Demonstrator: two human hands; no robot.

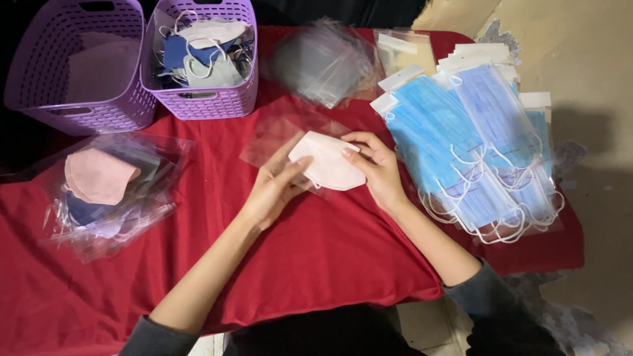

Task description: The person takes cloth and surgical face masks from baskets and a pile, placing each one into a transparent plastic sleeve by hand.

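Observation:
Both my hands hold a folded pale pink mask [326, 161] over the red cloth [316, 257]. My left hand [273, 188] grips its lower left edge together with a clear plastic sleeve [277, 132] that lies partly under the mask. My right hand [376, 165] holds the mask's right side, fingers curled over its top edge.
Two purple baskets stand at the back left: one [72, 66] with a pale sheet inside, the other [204, 99] with loose masks. Bagged masks [105, 191] lie at left, a stack of clear sleeves [326, 62] behind, packed blue surgical masks [475, 151] at right.

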